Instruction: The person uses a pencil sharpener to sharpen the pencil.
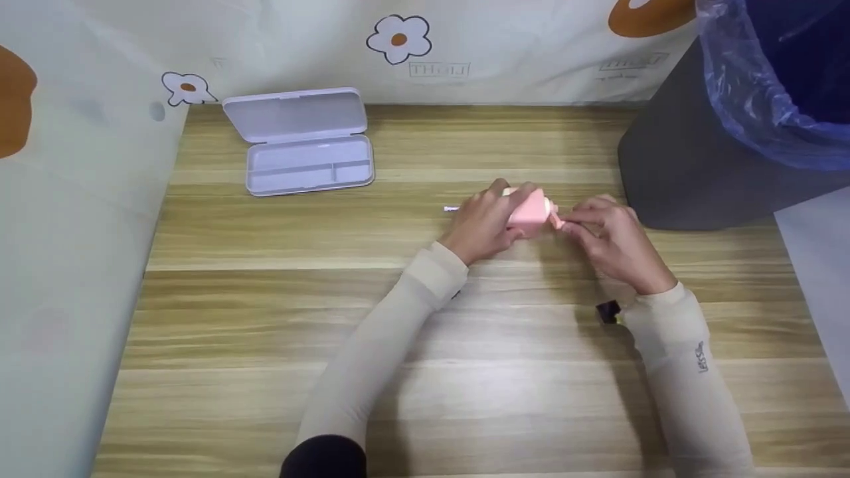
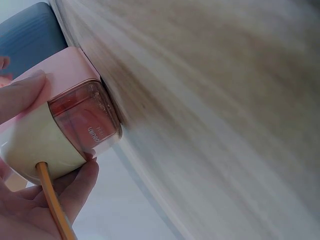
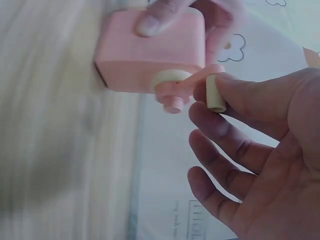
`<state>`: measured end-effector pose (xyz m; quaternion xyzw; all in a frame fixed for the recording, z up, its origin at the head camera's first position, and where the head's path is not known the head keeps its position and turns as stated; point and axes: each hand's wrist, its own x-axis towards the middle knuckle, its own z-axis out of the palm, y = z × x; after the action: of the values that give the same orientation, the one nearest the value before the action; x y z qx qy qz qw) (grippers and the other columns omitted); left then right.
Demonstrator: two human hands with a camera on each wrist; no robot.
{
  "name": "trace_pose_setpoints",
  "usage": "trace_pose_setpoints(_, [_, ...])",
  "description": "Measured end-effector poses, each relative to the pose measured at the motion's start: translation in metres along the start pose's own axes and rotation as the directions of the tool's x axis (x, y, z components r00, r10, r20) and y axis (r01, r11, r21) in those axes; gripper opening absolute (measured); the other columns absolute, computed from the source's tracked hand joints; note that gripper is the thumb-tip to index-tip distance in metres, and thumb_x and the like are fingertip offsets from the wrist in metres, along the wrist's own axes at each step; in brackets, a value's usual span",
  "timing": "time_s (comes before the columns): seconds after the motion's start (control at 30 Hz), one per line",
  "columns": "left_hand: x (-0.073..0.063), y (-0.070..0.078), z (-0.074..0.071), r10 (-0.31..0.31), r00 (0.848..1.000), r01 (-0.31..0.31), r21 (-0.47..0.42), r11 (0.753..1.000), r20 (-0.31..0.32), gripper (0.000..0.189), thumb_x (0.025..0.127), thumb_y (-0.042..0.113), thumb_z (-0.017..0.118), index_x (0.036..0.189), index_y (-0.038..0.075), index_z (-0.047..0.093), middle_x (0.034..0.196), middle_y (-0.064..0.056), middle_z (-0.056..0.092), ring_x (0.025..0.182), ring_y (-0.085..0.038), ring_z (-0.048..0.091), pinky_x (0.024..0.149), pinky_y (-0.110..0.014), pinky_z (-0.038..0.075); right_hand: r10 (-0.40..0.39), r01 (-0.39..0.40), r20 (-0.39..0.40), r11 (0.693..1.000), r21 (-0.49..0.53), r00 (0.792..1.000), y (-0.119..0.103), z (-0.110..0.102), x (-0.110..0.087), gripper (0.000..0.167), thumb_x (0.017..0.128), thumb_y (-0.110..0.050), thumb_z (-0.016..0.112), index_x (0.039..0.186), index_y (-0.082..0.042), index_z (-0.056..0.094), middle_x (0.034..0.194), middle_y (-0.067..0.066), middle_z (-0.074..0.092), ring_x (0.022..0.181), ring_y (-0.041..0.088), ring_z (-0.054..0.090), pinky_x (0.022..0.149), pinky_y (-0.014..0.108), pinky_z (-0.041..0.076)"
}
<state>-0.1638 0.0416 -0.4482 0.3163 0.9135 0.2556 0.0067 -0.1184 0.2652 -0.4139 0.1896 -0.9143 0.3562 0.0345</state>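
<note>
A pink and cream pencil sharpener (image 1: pixel 530 216) lies just above the wooden table, its crank towards the right. My left hand (image 1: pixel 483 222) grips its body, thumb on one side and fingers on the other. A pencil (image 2: pixel 52 200) sticks out of the cream front face, and its end shows left of the hand in the head view. A clear shavings drawer (image 2: pixel 82 120) shows in the left wrist view. My right hand (image 1: pixel 617 242) pinches the cream crank knob (image 3: pixel 215 95) between thumb and index finger; its other fingers are loosely bent. The pencil's tip is hidden inside.
An open lavender pencil case (image 1: pixel 292 168) with divided compartments lies at the back left. A grey bin (image 1: pixel 684 146) with a blue liner stands at the back right, near my right hand. Flower-patterned cloth (image 1: pixel 299 53) hangs behind the table (image 1: pixel 505 372).
</note>
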Motion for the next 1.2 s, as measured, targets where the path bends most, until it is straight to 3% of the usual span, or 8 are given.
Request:
trace_pose_setpoints(0.17, [0.001,0.000,-0.001,0.001,1.000,-0.001,0.001,1.000,0.003,0.068,0.085,0.024,0.078,0.146,0.020,0.048,0.127,-0.018,0.055,0.096,-0.027,0.064,0.081,-0.037,0.053,-0.013,0.012,-0.074,1.000,-0.022,0.997,-0.001,-0.003,0.012,0.015,0.091,-0.006,0.071,0.101,0.002,0.077,0.087,0.009,0.069,0.091,0.021,0.059,0.079,0.033,0.042])
trace_pose_setpoints(0.37, [0.001,0.000,-0.001,-0.004,1.000,0.004,0.003,1.000,0.009,0.068,0.085,0.024,0.078,0.146,0.021,0.049,0.126,-0.017,0.055,0.097,-0.027,0.064,0.081,-0.037,0.053,0.008,-0.011,-0.110,1.000,-0.025,0.994,0.000,-0.003,0.025,0.014,0.091,-0.004,0.070,0.101,0.002,0.077,0.086,0.010,0.069,0.089,0.022,0.061,0.081,0.033,0.043])
trace_pose_setpoints(0.57, [0.001,0.000,-0.001,-0.011,1.000,0.012,-0.015,1.000,0.016,0.068,0.085,0.024,0.078,0.146,0.021,0.048,0.128,-0.018,0.054,0.098,-0.028,0.064,0.083,-0.038,0.053,0.008,-0.012,-0.126,0.999,-0.031,0.992,0.002,-0.002,0.033,0.015,0.093,-0.008,0.069,0.100,0.003,0.077,0.086,0.012,0.069,0.086,0.024,0.062,0.077,0.033,0.044])
trace_pose_setpoints(1.2, [0.001,0.000,0.000,0.002,1.000,-0.002,0.026,1.000,0.003,0.067,0.085,0.025,0.078,0.145,0.019,0.049,0.123,-0.016,0.056,0.093,-0.025,0.064,0.080,-0.037,0.054,0.135,-0.142,-0.121,0.988,-0.054,0.983,0.024,0.019,0.058,0.019,0.095,-0.006,0.065,0.107,0.005,0.075,0.088,0.020,0.067,0.076,0.028,0.056,0.071,0.036,0.038])
